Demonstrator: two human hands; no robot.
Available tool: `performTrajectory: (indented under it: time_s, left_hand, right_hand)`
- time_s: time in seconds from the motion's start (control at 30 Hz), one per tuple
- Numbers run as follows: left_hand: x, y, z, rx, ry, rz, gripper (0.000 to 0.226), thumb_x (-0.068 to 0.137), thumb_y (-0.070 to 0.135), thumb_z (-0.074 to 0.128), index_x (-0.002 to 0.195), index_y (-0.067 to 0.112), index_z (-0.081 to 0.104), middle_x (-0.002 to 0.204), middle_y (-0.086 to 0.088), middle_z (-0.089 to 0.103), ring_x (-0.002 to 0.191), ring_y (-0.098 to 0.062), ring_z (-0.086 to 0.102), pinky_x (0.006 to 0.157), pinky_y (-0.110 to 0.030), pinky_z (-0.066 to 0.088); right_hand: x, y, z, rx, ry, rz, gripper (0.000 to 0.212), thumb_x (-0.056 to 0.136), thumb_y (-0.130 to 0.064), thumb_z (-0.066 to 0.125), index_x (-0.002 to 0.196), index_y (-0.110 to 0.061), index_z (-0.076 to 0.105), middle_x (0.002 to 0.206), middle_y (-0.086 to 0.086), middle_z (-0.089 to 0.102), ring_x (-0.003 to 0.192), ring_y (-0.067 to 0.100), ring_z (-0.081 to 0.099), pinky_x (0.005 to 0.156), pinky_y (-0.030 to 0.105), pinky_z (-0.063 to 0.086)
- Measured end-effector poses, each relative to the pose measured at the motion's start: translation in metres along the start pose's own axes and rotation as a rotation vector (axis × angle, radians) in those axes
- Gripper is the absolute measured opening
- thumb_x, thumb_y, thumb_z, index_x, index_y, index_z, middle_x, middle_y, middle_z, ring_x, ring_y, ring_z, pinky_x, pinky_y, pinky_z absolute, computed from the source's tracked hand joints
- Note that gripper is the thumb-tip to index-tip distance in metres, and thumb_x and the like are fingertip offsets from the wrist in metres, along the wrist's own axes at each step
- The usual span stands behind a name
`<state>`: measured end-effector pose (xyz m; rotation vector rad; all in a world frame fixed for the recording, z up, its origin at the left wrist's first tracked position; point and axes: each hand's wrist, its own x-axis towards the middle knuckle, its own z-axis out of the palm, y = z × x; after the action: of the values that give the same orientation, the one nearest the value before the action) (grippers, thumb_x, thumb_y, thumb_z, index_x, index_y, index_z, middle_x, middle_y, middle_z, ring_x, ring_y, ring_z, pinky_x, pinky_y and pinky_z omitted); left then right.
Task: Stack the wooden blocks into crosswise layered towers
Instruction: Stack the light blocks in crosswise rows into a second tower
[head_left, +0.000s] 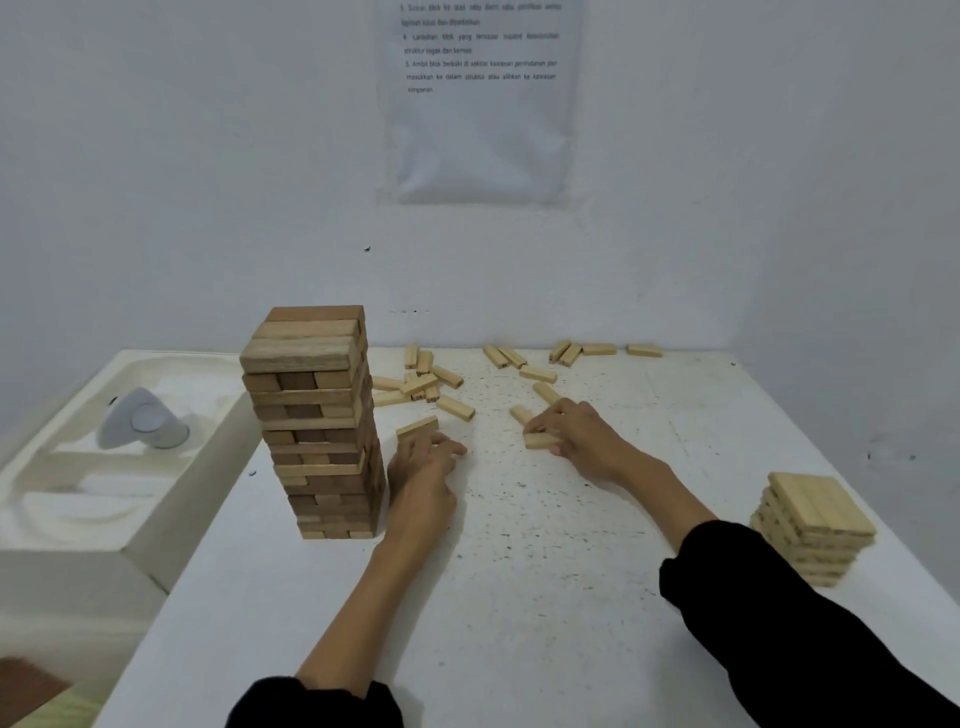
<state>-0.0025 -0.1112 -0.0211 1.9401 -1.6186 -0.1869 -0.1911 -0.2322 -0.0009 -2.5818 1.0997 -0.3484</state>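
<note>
Head view: both hands rest on the speckled white bench (519, 597). The right hand (576, 436) curls its fingers over a pale block (540, 441) lying flat on the bench, grasping it. The left hand (421, 467) lies with fingers loosely bent, a second block (417, 428) just beyond its knuckles at 12 o'clock (whether it grips that one I cannot tell). A tall tower (317, 421) of darker crosswise layers stands just at the left hand's 9 o'clock. A short pale tower (815, 525) sits well apart at the right hand's 4 o'clock. Loose blocks (519, 364) lie scattered at 12 o'clock, near the wall.
</note>
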Motion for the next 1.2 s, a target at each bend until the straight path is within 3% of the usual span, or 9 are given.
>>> performTrajectory:
  time_s: [0.1, 0.17, 0.3, 0.37, 0.47, 0.57, 0.8, 0.93, 1.2]
  left_hand:
    - [0.002, -0.004, -0.001, -0.006, -0.047, -0.008, 0.082, 0.061, 0.036, 0.010, 0.112, 0.007, 0.068, 0.117, -0.010, 0.060, 0.114, -0.029, 0.046, 0.088, -0.032, 0.038]
    - [0.002, -0.006, 0.002, -0.074, -0.028, 0.001, 0.079, 0.063, 0.042, 0.015, 0.106, 0.005, 0.070, 0.113, -0.012, 0.063, 0.111, -0.032, 0.049, 0.091, -0.040, 0.039]
    - [-0.004, 0.004, 0.001, 0.002, 0.019, -0.038, 0.052, 0.080, 0.002, 0.033, 0.119, 0.017, 0.065, 0.120, 0.000, 0.058, 0.117, -0.024, 0.039, 0.081, -0.028, 0.026]
    - [-0.007, 0.008, 0.001, 0.019, 0.060, -0.033, 0.051, 0.085, -0.007, 0.041, 0.123, 0.018, 0.062, 0.121, 0.001, 0.057, 0.116, -0.022, 0.037, 0.077, -0.026, 0.023]
    - [-0.009, 0.007, 0.002, -0.003, 0.079, -0.016, 0.041, 0.090, 0.000, 0.045, 0.124, 0.016, 0.061, 0.119, -0.002, 0.058, 0.113, -0.022, 0.037, 0.075, -0.021, 0.020]
    - [-0.009, 0.010, 0.000, -0.026, 0.070, -0.006, 0.037, 0.092, 0.004, 0.045, 0.125, 0.013, 0.060, 0.121, -0.005, 0.057, 0.110, -0.020, 0.037, 0.075, -0.017, 0.019]
    - [-0.007, 0.009, 0.004, -0.111, 0.027, -0.080, 0.033, 0.091, 0.012, 0.053, 0.123, 0.015, 0.061, 0.120, -0.002, 0.054, 0.108, -0.019, 0.048, 0.076, -0.019, 0.031]
    - [-0.012, 0.014, 0.009, -0.156, 0.055, -0.098, 0.032, 0.088, 0.021, 0.059, 0.119, 0.019, 0.062, 0.108, 0.005, 0.051, 0.100, -0.017, 0.050, 0.084, -0.031, 0.045]
    - [-0.019, 0.027, 0.014, -0.082, 0.012, -0.046, 0.040, 0.090, 0.041, 0.057, 0.121, 0.017, 0.057, 0.120, -0.003, 0.050, 0.113, -0.021, 0.040, 0.090, -0.031, 0.037]
  right_hand:
    - [-0.022, 0.001, 0.011, -0.004, 0.064, -0.054, 0.039, 0.091, 0.005, 0.046, 0.120, -0.014, 0.062, 0.122, 0.011, 0.054, 0.109, 0.029, 0.045, 0.086, 0.026, 0.035]
    - [-0.038, -0.001, 0.015, -0.027, 0.119, -0.070, 0.035, 0.094, 0.000, 0.047, 0.125, -0.012, 0.059, 0.125, 0.006, 0.056, 0.109, 0.025, 0.046, 0.086, 0.023, 0.035]
    - [-0.052, -0.005, 0.018, 0.023, 0.145, -0.054, 0.035, 0.093, -0.003, 0.050, 0.126, -0.014, 0.058, 0.124, 0.005, 0.054, 0.110, 0.022, 0.046, 0.083, 0.015, 0.029]
    - [-0.051, -0.006, 0.015, 0.048, 0.135, -0.051, 0.043, 0.091, 0.001, 0.051, 0.130, -0.018, 0.054, 0.127, 0.004, 0.045, 0.113, 0.019, 0.044, 0.085, 0.015, 0.032]
    - [-0.043, -0.012, 0.011, -0.010, 0.099, -0.066, 0.063, 0.090, 0.005, 0.046, 0.142, -0.028, 0.036, 0.146, 0.004, 0.025, 0.123, 0.022, 0.035, 0.097, 0.029, 0.040]
    - [-0.031, -0.018, 0.014, -0.176, 0.011, -0.087, 0.064, 0.092, 0.004, 0.037, 0.147, -0.027, 0.024, 0.157, -0.002, 0.007, 0.117, 0.025, 0.031, 0.094, 0.037, 0.041]
    - [-0.060, -0.040, 0.021, -0.176, 0.015, -0.029, 0.055, 0.095, -0.001, 0.037, 0.145, -0.023, 0.032, 0.152, -0.003, 0.028, 0.117, 0.021, 0.033, 0.093, 0.030, 0.037]
    - [-0.104, -0.060, 0.032, -0.071, 0.104, -0.049, 0.053, 0.096, -0.004, 0.041, 0.144, -0.026, 0.034, 0.150, -0.007, 0.032, 0.101, 0.015, 0.033, 0.086, 0.027, 0.037]
    - [-0.123, -0.043, 0.034, 0.226, 0.221, 0.014, 0.056, 0.087, -0.004, 0.057, 0.137, -0.023, 0.043, 0.121, -0.003, 0.052, 0.094, 0.006, 0.041, 0.077, 0.008, 0.030]
